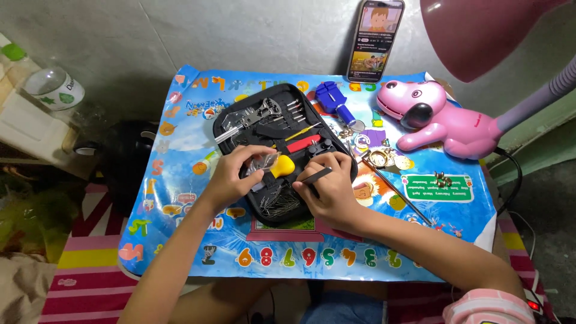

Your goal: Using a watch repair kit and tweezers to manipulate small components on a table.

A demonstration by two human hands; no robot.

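Black zipped tool case under both hands: left pinching crinkly clear packet, right gripping slim black tool.

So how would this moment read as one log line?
left hand: on clear plastic bag | right hand: holds thin black tool | over black tool case

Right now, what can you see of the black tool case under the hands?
The black tool case lies open and flat on the colourful alphabet mat, soft-sided with a zipped edge. Its slots hold metal tools, small screwdrivers, a red-handled tool and a yellow ball-like piece; loose thin pins lie at its near end. The left hand holds a small clear bag over it; the right hand holds a slim black tool.
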